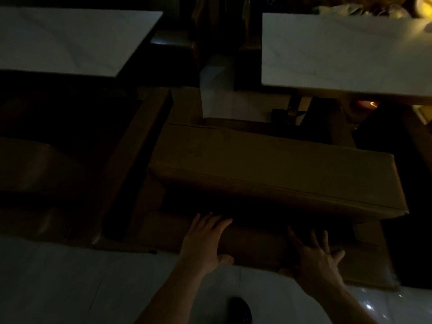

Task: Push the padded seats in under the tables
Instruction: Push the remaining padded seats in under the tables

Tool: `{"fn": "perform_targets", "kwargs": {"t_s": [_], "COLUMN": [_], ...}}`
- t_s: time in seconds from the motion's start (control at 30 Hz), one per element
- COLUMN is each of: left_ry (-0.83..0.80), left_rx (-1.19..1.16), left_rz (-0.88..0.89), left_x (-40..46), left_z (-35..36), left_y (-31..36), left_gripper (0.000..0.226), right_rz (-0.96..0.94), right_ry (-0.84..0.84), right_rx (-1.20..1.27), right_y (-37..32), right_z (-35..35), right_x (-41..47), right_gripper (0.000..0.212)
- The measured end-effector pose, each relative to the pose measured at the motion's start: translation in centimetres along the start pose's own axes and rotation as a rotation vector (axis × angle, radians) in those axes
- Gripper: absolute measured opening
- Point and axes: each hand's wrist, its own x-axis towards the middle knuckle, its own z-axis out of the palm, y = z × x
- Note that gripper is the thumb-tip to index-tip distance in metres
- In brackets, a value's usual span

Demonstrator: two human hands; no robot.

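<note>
below the right counter (339, 54), on the padded seat (268, 174): left hand (208, 239) and right hand (313, 256) flat, fingers spread, gripping nothing; dim light.

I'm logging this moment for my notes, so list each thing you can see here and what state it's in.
Left hand: open, fingers spread, flat on the seat's near edge.
Right hand: open, fingers spread, on the same edge.
Padded seat: out in the aisle, not under a table.
Left table: top bare.
Right table: top mostly bare, far corner blurred.
Shoe: on the floor.
</note>
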Motion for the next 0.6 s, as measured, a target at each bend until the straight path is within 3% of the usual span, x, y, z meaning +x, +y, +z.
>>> {"fn": "perform_targets", "kwargs": {"t_s": [0.3, 0.6], "left_ry": [-0.098, -0.162], "left_rx": [0.066, 0.008], "left_rz": [-0.064, -0.101], "left_x": [-0.1, -3.1], "left_z": [-1.2, -4.4], "left_y": [1.3, 2.5], "left_gripper": [0.101, 0.093], "right_rz": [-0.018, 0.042], "right_ry": [-0.088, 0.018], "right_rx": [-0.035, 0.052], "right_y": [0.2, 1.1], "right_z": [-0.8, -4.0], "right_x": [-0.5, -4.6], "right_gripper": [0.114, 0.101]}}
